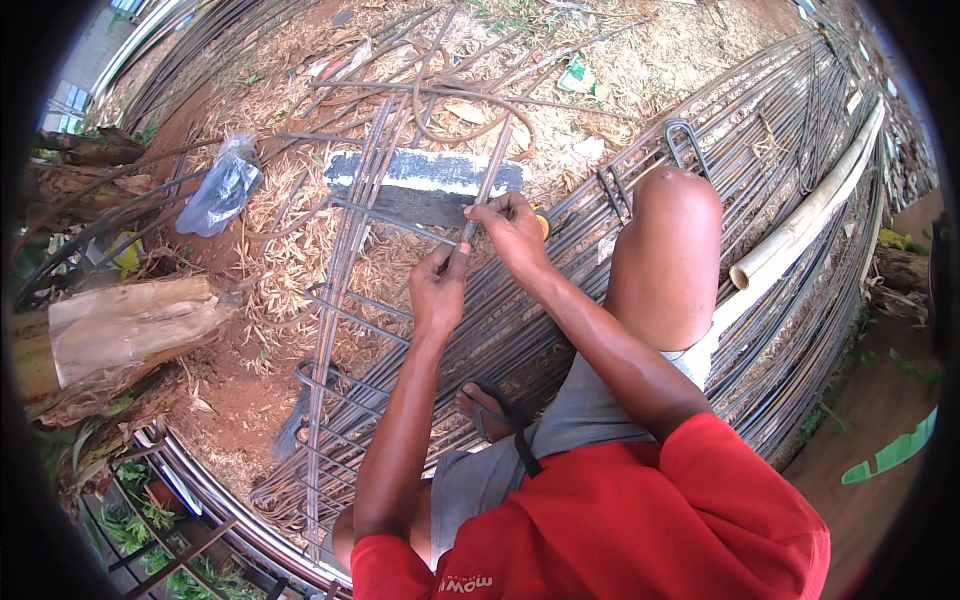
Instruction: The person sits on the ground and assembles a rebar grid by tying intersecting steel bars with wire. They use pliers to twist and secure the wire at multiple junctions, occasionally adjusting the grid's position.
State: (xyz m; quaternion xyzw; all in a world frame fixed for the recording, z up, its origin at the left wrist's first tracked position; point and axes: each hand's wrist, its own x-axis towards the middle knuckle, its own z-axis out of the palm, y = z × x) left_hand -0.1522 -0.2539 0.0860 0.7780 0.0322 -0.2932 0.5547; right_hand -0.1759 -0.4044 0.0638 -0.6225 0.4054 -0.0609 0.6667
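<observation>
A steel reinforcing bar runs away from me over a black-and-white painted block. My left hand is closed around its near part, thumb lying along it. Just beyond, my right hand is closed on the same bar, thumb on one side and fingers on the other. To the left lies a rebar cage of long bars with bent stirrups; one stirrup leg reaches toward my left hand. A small yellow object shows beside my right hand, mostly hidden by it.
Many long steel bars lie on the ground beneath and right of me. A bamboo pole rests across them. Bent stirrups sit by my knee. At left are a plastic bag and a cut trunk. Straw covers the soil.
</observation>
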